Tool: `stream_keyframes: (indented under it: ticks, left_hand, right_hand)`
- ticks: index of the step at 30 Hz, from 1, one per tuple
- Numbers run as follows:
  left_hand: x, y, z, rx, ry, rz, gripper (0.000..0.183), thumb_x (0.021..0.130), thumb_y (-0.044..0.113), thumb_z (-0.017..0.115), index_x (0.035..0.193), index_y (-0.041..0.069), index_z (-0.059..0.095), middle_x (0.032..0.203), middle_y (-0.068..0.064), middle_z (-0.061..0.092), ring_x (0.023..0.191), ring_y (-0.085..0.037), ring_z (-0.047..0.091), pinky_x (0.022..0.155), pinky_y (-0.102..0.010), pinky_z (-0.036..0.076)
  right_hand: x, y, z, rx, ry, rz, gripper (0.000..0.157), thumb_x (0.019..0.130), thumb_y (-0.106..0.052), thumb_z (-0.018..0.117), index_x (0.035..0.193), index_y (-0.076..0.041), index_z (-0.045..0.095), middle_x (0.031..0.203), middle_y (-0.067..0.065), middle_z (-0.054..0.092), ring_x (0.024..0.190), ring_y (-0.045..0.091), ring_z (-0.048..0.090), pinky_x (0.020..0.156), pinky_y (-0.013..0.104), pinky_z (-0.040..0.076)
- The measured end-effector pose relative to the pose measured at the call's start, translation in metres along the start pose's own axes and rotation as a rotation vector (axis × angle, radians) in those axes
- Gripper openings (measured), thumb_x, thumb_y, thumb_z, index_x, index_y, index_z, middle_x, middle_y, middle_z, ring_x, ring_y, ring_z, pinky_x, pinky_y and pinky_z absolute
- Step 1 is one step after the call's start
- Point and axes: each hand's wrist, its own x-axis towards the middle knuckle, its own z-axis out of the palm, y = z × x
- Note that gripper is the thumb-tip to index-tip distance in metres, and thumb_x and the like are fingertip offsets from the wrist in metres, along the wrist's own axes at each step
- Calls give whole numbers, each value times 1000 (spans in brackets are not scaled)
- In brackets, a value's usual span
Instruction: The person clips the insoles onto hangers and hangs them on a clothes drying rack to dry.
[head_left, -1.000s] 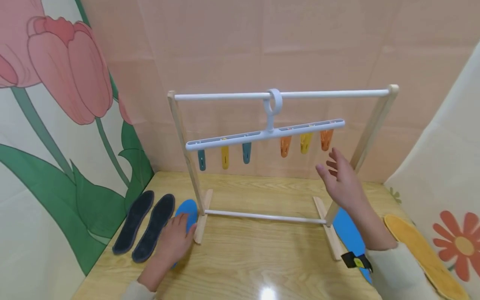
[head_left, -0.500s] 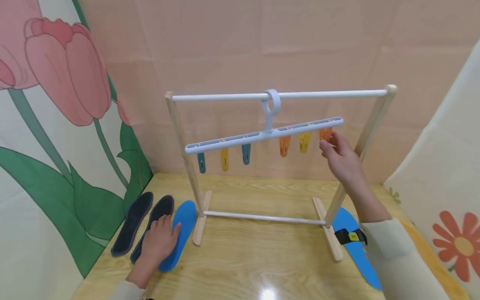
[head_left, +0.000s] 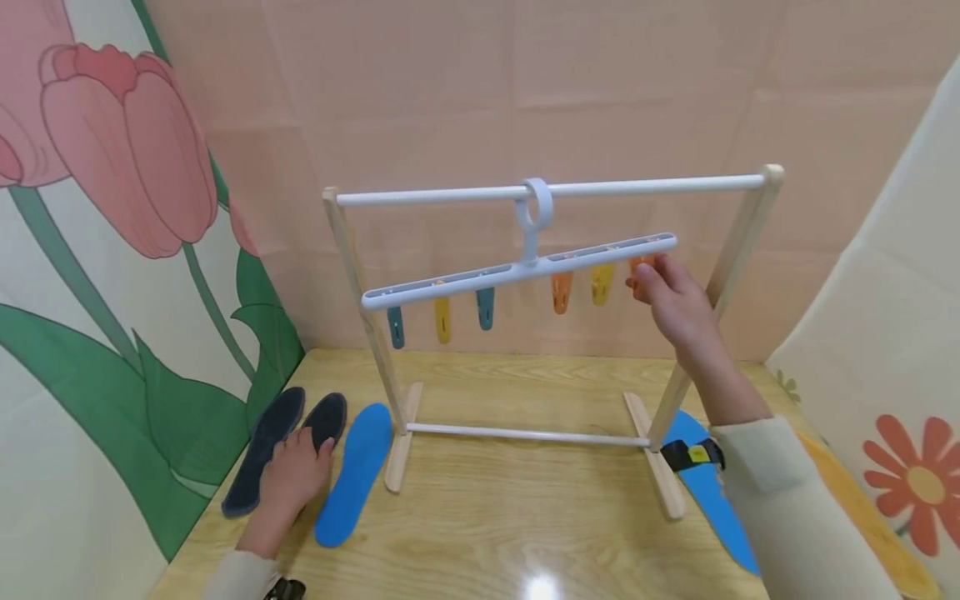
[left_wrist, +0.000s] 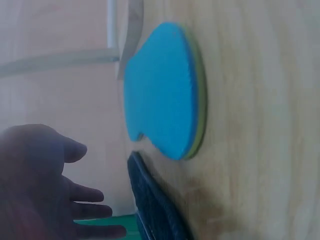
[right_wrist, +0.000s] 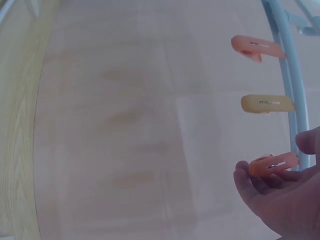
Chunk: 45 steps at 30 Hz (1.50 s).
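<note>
A light-blue clip hanger (head_left: 529,265) hangs tilted from a rack's white rod, its right end higher. My right hand (head_left: 686,304) has its fingers curled behind the orange clothespin (right_wrist: 274,164) at that end, the thumb beside the hanger bar. More clothespins hang along the bar: another orange one (head_left: 561,292), two yellow and two teal. My left hand (head_left: 292,475) is over the second dark insole (head_left: 327,417), covering its lower part; in the left wrist view its fingers are straight with the thumb apart. Beside it lies a blue insole (head_left: 356,475).
The wooden rack (head_left: 731,237) stands on the wooden table (head_left: 540,500), with a low crossbar (head_left: 525,432). Another dark insole (head_left: 262,450) lies at far left. A blue insole (head_left: 716,508) and a yellow insole (head_left: 862,517) lie right, partly behind my right sleeve.
My right hand has risen to the orange clothespin at the hanger's end and closed its fingers around it. My left hand has moved left from the blue insole to the dark one.
</note>
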Motion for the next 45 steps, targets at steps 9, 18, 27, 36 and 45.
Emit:
stream_keyframes:
  ticks: [9, 18, 27, 36, 45]
  left_hand:
    - [9, -11, -2, -5, -70, -51, 60, 106, 31, 46, 138, -19, 41, 137, -40, 45, 125, -59, 41, 95, -71, 42]
    - [17, -20, 1, 3, -161, -109, 60, 105, 31, 48, 134, -22, 44, 134, -39, 47, 124, -57, 42, 97, -69, 42]
    - [21, -21, 2, 22, -187, -126, 58, 103, 30, 52, 133, -20, 49, 135, -39, 46, 127, -56, 38, 97, -68, 43]
    - [27, -21, 4, 36, -188, -120, 53, 102, 27, 58, 124, -21, 54, 129, -41, 46, 122, -56, 42, 94, -66, 45]
    - [37, -27, 6, -30, -136, -107, 65, 95, 26, 70, 125, -27, 47, 121, -46, 44, 116, -61, 45, 95, -65, 45]
  right_hand:
    - [-2, 0, -2, 218, 12, -13, 29, 108, -31, 46, 121, -6, 54, 107, -3, 54, 96, 10, 60, 83, 12, 51]
    - [-9, 8, -10, 397, -51, -13, 26, 103, -31, 58, 118, -10, 57, 103, -2, 58, 96, 15, 58, 85, 15, 53]
    - [-15, 10, -16, 614, -197, -104, 25, 104, -20, 56, 123, -5, 50, 114, 9, 69, 102, 19, 70, 92, 25, 55]
    - [-22, 5, -18, 620, -150, -101, 33, 102, -22, 60, 125, 1, 52, 114, 10, 68, 103, 20, 68, 90, 25, 56]
    - [-29, 7, -21, 591, -152, -91, 38, 102, -24, 61, 128, 1, 49, 119, 11, 66, 104, 20, 67, 91, 24, 56]
